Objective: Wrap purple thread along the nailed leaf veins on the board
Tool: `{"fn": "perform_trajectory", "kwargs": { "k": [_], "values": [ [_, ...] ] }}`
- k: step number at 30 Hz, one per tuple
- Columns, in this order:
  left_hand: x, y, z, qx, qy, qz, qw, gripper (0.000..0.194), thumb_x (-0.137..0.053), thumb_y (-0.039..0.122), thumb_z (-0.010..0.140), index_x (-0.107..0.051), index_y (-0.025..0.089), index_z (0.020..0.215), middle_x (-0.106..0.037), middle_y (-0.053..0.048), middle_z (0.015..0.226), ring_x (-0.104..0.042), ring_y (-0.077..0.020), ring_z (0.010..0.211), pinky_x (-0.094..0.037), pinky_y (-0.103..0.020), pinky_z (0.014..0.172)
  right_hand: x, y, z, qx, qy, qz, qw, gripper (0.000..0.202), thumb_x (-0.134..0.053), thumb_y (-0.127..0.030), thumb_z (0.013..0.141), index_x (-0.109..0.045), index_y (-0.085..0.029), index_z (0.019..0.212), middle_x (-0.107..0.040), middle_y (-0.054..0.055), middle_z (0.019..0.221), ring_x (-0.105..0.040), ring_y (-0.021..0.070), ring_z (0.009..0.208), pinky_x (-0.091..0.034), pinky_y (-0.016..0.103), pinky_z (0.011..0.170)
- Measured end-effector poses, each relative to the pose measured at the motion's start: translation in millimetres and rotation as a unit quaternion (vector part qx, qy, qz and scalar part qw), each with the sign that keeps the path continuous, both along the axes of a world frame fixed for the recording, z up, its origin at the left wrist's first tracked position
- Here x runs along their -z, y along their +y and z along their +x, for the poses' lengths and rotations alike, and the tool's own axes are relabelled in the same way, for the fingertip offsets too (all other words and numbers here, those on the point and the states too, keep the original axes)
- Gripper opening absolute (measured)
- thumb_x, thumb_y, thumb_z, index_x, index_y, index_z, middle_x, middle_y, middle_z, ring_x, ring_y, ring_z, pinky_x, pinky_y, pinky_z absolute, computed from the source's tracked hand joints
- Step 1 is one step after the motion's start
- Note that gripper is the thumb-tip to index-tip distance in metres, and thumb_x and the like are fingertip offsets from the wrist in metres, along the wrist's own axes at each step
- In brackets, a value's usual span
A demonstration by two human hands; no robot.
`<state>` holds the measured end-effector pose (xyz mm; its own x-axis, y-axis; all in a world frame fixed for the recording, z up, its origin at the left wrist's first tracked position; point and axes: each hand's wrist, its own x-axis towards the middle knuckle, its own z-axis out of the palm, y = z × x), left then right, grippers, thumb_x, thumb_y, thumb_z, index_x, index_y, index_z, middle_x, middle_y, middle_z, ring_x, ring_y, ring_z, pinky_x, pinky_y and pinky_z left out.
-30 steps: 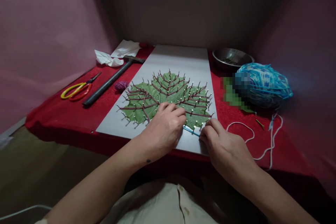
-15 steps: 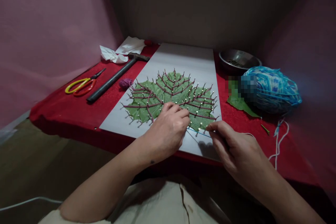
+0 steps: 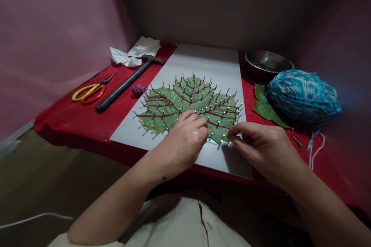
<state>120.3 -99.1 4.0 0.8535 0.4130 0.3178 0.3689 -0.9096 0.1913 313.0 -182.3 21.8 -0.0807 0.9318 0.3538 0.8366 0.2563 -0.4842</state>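
Observation:
A large green leaf [image 3: 187,102] lies on a white board [image 3: 208,58], with nails standing along its edge and veins. Dark purple yarn [image 3: 218,125] follows the veins between nails. My left hand [image 3: 185,139] is closed over the leaf's lower middle; its fingertips and whatever they hold are hidden. My right hand [image 3: 257,142] pinches a strand of blue yarn [image 3: 216,137] at the leaf's lower right, beside several nails. The strand stretches between both hands, just above the leaf's lower edge.
On the red cloth [image 3: 72,123] lie scissors [image 3: 89,92] with yellow and red handles, a hammer [image 3: 127,85], a small purple yarn ball [image 3: 139,89] and crumpled tissue [image 3: 124,58]. Rightward are a metal bowl [image 3: 269,61], a blue yarn skein [image 3: 304,96] and another leaf [image 3: 268,110].
My right hand has risen slightly away from the board's front edge, and the blue strand has moved up onto the leaf's lower edge. My left hand stays nearly in place.

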Motion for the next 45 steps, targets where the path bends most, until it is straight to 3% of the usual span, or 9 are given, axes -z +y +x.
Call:
{"fn": "perform_trajectory", "kwargs": {
  "k": [10, 15, 20, 24, 28, 31, 34, 41, 45],
  "values": [
    [-1.2, -3, 1, -0.011, -0.013, -0.014, 1.000, 0.017, -0.049, 0.007, 0.089, -0.061, 0.012, 0.078, -0.062, -0.003, 0.085, -0.056, -0.0153, 0.086, -0.032, -0.042, 0.108, -4.3, 8, -2, 0.029, 0.044, -0.054, 0.997, 0.012, -0.058, -0.017, 0.079, -0.070, -0.019, 0.075, -0.063, -0.003, 0.061, -0.052, 0.0073, 0.052, -0.037, 0.019, 0.051],
    [-1.2, -4, 1, -0.014, -0.023, -0.012, 1.000, 0.018, -0.048, 0.008, 0.089, -0.062, 0.012, 0.077, -0.063, -0.004, 0.084, -0.056, -0.0158, 0.085, -0.034, -0.042, 0.107, 0.1, 31, -5, 0.077, -0.073, -0.059, 0.993, 0.010, -0.062, -0.018, 0.074, -0.070, -0.020, 0.070, -0.050, -0.005, 0.045, -0.035, 0.0070, 0.041, -0.027, 0.022, 0.047],
    [1.4, -8, 1, -0.028, -0.036, 0.014, 0.999, 0.017, -0.050, 0.008, 0.087, -0.064, 0.011, 0.077, -0.063, -0.005, 0.086, -0.055, -0.0172, 0.087, -0.033, -0.044, 0.109, -0.1, 43, -27, 0.100, -0.213, -0.022, 0.972, 0.012, -0.059, -0.020, 0.078, -0.069, -0.021, 0.073, -0.062, 0.001, 0.056, -0.045, 0.0119, 0.047, -0.020, 0.026, 0.049],
    [3.5, -12, 0, -0.045, -0.053, 0.037, 0.997, 0.015, -0.051, 0.007, 0.085, -0.065, 0.009, 0.080, -0.062, -0.009, 0.091, -0.055, -0.0201, 0.097, -0.031, -0.045, 0.112, -2.0, 21, -41, 0.043, -0.244, 0.067, 0.966, 0.010, -0.060, -0.015, 0.076, -0.063, -0.019, 0.067, -0.061, 0.000, 0.053, -0.048, 0.0144, 0.043, -0.017, 0.027, 0.046],
    [3.2, -13, 1, -0.039, -0.045, 0.031, 0.998, 0.015, -0.053, 0.005, 0.083, -0.063, 0.011, 0.075, -0.062, -0.005, 0.087, -0.055, -0.0180, 0.094, -0.029, -0.043, 0.114, 11.5, -11, -43, 0.011, -0.242, 0.124, 0.962, 0.027, -0.047, -0.010, 0.084, -0.058, -0.019, 0.061, -0.052, -0.001, 0.048, -0.045, 0.0147, 0.038, -0.020, 0.029, 0.044],
    [2.9, -12, 2, -0.044, -0.038, 0.028, 0.998, 0.015, -0.052, 0.004, 0.083, -0.064, 0.011, 0.076, -0.062, -0.005, 0.087, -0.055, -0.0176, 0.094, -0.028, -0.043, 0.115, 25.5, -27, -42, 0.006, -0.256, 0.147, 0.956, 0.029, -0.042, -0.007, 0.088, -0.067, -0.013, 0.076, -0.054, 0.000, 0.052, -0.048, 0.0159, 0.042, -0.026, 0.029, 0.047],
    [3.1, -12, 2, -0.047, -0.035, 0.024, 0.998, 0.015, -0.052, 0.006, 0.084, -0.064, 0.010, 0.078, -0.062, -0.006, 0.087, -0.055, -0.0179, 0.092, -0.030, -0.043, 0.113, 31.5, -32, -41, 0.007, -0.289, 0.160, 0.944, 0.028, -0.042, -0.008, 0.091, -0.070, -0.007, 0.095, -0.056, 0.001, 0.056, -0.050, 0.0170, 0.046, -0.029, 0.029, 0.050],
    [2.1, -17, -3, -0.037, -0.077, 0.038, 0.996, 0.024, -0.044, 0.013, 0.093, -0.067, 0.014, 0.089, -0.063, -0.006, 0.092, -0.054, -0.0201, 0.099, -0.031, -0.049, 0.109, 25.8, -35, -35, -0.007, -0.300, 0.146, 0.943, 0.032, -0.039, -0.007, 0.091, -0.070, -0.008, 0.097, -0.054, 0.001, 0.057, -0.047, 0.0160, 0.048, -0.028, 0.030, 0.050],
    [3.7, -22, -4, -0.020, -0.046, 0.067, 0.996, 0.028, -0.040, 0.015, 0.095, -0.068, 0.014, 0.096, -0.064, -0.007, 0.094, -0.054, -0.0224, 0.102, -0.029, -0.051, 0.111, 27.7, -36, -34, -0.007, -0.297, 0.140, 0.945, 0.033, -0.039, -0.005, 0.091, -0.071, -0.008, 0.098, -0.054, 0.001, 0.057, -0.047, 0.0150, 0.049, -0.028, 0.030, 0.051]
  ]
}}
